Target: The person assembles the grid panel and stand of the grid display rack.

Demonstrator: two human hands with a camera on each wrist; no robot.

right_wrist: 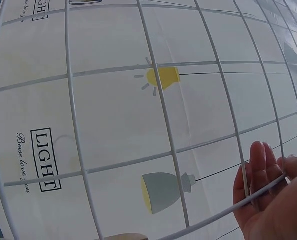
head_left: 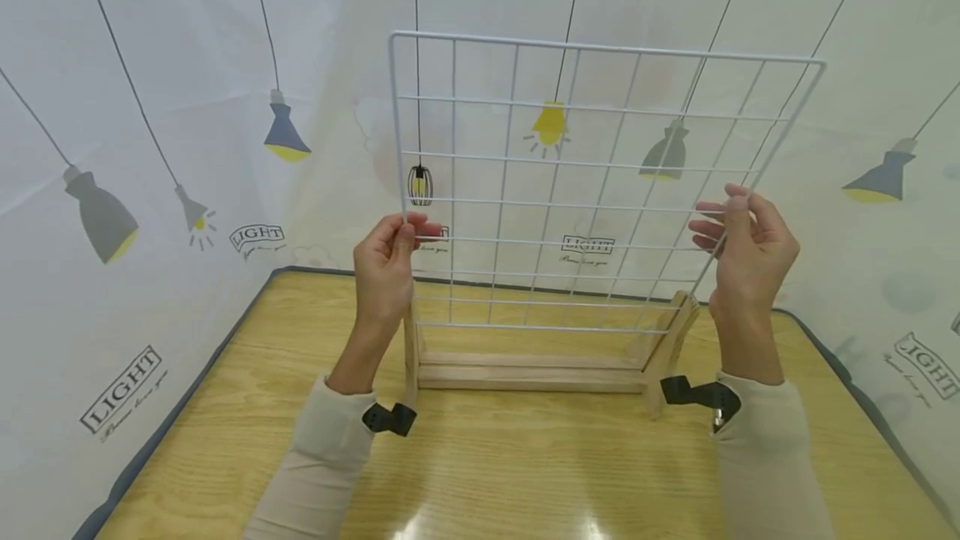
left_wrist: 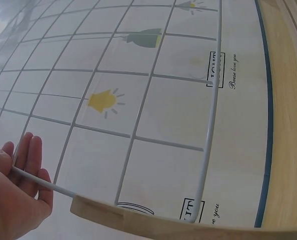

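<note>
A white wire grid panel stands tilted over a wooden stand, its lower corners between the two side posts. My left hand pinches the panel's left edge wire between thumb and fingers, just above the left post. At the right edge wire, my right hand grips in the same way, a little higher up. The left wrist view shows the left hand around the edge wire near the rounded wooden post. In the right wrist view the fingers reach behind the grid.
The stand is on a wood-grain table. Behind and at both sides hangs a white backdrop printed with lamps and lettering. A dark border runs along the table's left edge. Black straps sit at both wrists.
</note>
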